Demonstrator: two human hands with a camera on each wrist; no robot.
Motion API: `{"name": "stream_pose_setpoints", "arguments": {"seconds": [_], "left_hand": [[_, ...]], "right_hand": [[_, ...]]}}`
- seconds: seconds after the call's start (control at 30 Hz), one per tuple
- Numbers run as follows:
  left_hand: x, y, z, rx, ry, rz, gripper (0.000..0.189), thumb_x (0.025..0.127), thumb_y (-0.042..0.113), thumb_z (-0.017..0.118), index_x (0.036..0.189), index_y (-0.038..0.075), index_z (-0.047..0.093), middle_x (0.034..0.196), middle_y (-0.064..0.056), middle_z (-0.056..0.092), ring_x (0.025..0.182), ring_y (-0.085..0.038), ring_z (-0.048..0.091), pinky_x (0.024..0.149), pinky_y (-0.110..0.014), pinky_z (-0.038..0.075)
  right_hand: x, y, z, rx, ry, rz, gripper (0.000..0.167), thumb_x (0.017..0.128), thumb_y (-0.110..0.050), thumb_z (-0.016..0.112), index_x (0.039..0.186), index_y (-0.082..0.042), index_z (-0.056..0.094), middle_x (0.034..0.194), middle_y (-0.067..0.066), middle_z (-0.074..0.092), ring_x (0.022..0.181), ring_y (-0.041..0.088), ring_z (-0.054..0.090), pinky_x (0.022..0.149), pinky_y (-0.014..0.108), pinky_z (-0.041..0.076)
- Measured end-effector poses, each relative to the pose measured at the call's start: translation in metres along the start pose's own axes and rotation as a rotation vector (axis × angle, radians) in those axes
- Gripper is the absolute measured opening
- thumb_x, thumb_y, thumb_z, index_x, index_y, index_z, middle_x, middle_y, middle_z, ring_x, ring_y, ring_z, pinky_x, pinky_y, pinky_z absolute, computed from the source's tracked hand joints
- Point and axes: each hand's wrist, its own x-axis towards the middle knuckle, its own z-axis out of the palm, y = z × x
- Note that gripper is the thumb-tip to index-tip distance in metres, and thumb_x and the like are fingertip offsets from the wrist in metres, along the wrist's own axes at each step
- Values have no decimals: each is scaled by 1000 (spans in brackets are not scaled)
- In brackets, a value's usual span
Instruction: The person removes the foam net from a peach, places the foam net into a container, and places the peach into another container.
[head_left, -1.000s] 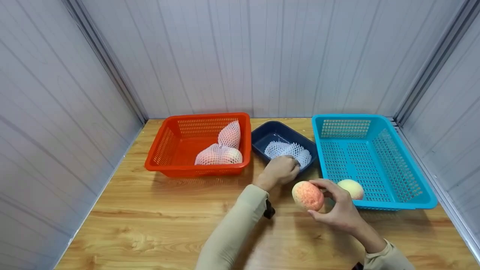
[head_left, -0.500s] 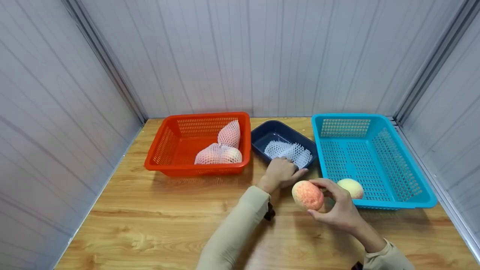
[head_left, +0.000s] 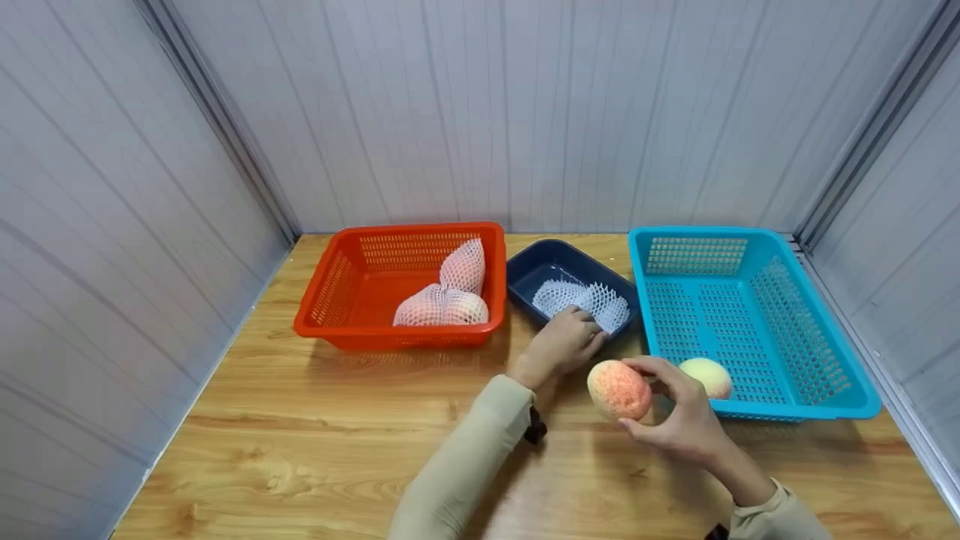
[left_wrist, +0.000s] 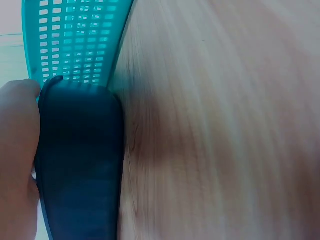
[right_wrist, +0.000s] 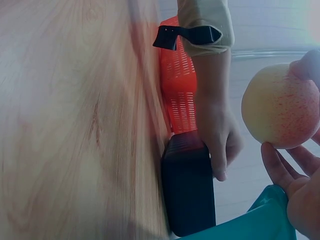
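Peach (head_left: 619,389) stays held; the left grip (head_left: 562,343) drew its thumb inward.

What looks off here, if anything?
Only the navy tray: it sits askew, turned at an angle between the red basket and blue basket, whose back rims run along the wall. No spill or damage visible.

The left arm (head_left: 466,459) reaches farther toward the table's (head_left: 285,450) far edge than the right arm (head_left: 750,487), which lies closer to the right edge. The left hand (head_left: 559,345) slants forward with its back up, fingertips hidden. The right hand (head_left: 686,424) is curved in a firm grip, thumb on the near side, fingers opposite.
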Motion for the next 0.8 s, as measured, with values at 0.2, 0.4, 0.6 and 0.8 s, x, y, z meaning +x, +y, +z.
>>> {"name": "stream_pose_setpoints", "arguments": {"seconds": [0.2,0.4,0.6,0.8], "left_hand": [[-6,10,-14,-29,188,105,18,94,24,61,95,13,74,93,2,69,92,-15,58,85,-26,45],[-16,19,-26,-142,197,128,14,93,19,63,99,13,74,96,4,68,92,-11,58,86,-18,45],[-25,27,-28,-184,211,139,12,92,20,65,99,15,74,96,6,67,93,-8,57,87,-15,43],[-29,37,-27,-202,263,131,11,91,18,66,97,14,74,94,5,66,90,-8,58,85,-15,44]], "right_hand": [[-1,0,-1,10,15,8,73,51,14,86,118,9,58,111,20,61,100,18,58,74,22,52],[-3,-2,-3,19,45,35,74,51,16,85,120,8,58,113,20,61,101,16,59,76,22,52],[-4,-7,-9,20,85,25,75,50,16,84,120,11,57,114,23,60,100,16,60,75,21,52],[1,-14,-19,-69,167,41,72,50,15,83,118,11,59,112,21,61,96,15,60,73,18,51]]}}
